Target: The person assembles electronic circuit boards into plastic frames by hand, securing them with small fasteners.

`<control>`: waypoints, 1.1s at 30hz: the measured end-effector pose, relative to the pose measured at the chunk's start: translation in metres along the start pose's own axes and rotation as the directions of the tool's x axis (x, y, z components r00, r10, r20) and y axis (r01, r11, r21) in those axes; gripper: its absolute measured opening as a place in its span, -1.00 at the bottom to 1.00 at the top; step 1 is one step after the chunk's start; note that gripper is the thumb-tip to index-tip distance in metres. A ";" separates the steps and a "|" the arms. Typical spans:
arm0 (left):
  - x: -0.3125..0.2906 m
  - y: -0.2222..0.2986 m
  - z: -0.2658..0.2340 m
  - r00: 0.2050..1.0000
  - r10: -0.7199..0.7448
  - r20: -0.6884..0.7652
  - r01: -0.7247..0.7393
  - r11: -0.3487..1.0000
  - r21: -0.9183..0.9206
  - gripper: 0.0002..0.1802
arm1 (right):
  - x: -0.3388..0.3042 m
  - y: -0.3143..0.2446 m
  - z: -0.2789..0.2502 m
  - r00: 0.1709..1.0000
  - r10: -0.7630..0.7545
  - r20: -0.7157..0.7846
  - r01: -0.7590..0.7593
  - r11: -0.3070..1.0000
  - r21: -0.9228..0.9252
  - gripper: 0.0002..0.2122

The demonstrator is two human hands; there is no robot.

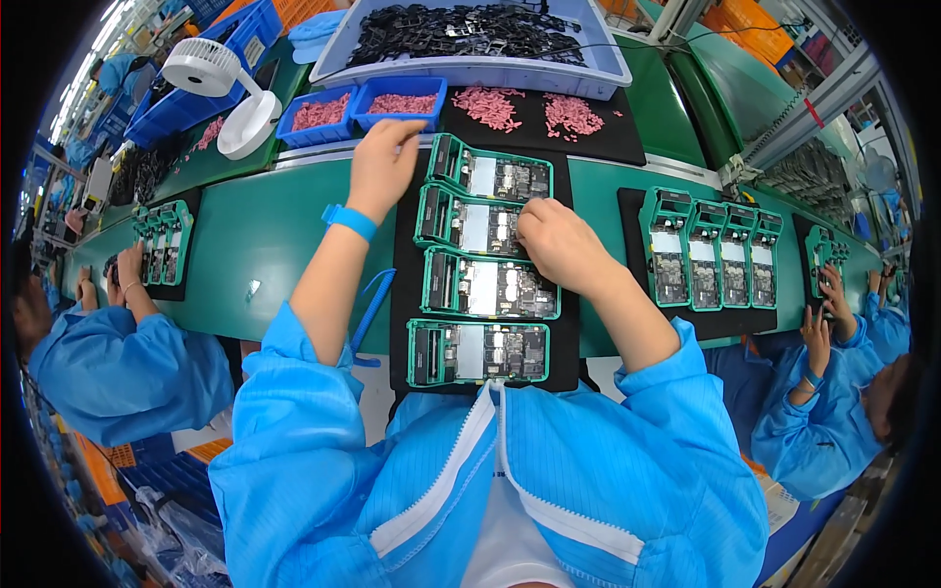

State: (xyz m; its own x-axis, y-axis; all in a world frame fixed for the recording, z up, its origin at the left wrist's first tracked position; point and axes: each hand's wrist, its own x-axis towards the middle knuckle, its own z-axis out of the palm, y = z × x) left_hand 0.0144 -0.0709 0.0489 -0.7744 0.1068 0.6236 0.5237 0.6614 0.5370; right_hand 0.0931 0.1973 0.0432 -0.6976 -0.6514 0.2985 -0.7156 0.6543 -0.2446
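Four green-framed phone housings with bare circuit boards lie in a column on a black mat (pixel 402 255) in front of me. My right hand (pixel 564 245) is closed, its fingertips pressed against the right end of the second housing (pixel 474 225) from the far end. Whatever it pinches is hidden. At the near rim of a blue bin of small pink pieces (pixel 404 104) is my left hand (pixel 382 169), its fingers curled inward. Anything between those fingers is too small to make out. A blue wrist strap (pixel 349 221) circles my left wrist.
Another blue bin (pixel 317 116) and pink heaps (pixel 487 108) lie at the back, before a large tub of black parts (pixel 470 69). A white fan (pixel 245 122) stands at the far left. More housings (pixel 711 250) lie right. Co-workers (pixel 127 363) sit on both sides.
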 end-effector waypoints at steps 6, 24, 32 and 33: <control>-0.057 -0.052 -0.006 0.964 -0.263 0.020 0.264 0.964 -0.033 -0.81 | 0.006 -0.007 -0.006 0.996 -0.010 0.086 0.017 0.997 -0.081 -0.95; -0.061 -0.048 -0.006 0.983 -0.180 0.025 0.181 0.983 -0.029 -0.82 | -0.019 -0.013 -0.011 1.000 0.010 -0.005 -0.010 1.000 0.027 -0.65; -0.052 -0.047 -0.006 0.981 -0.194 0.020 0.195 0.975 -0.104 -0.84 | -0.040 -0.009 0.011 0.980 0.118 -0.161 -0.096 0.986 0.137 -0.62; -0.052 -0.048 -0.006 0.984 -0.178 0.022 0.180 0.977 -0.112 -0.84 | -0.042 -0.009 0.013 0.971 0.149 -0.189 -0.120 0.980 0.158 -0.62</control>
State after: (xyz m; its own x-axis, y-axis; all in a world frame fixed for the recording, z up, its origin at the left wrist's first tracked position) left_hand 0.0319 -0.1127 -0.0058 -0.8629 0.0033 0.5054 0.4125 0.5823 0.7006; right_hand 0.1284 0.2140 0.0208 -0.7768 -0.4625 0.4274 -0.6238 0.6585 -0.4211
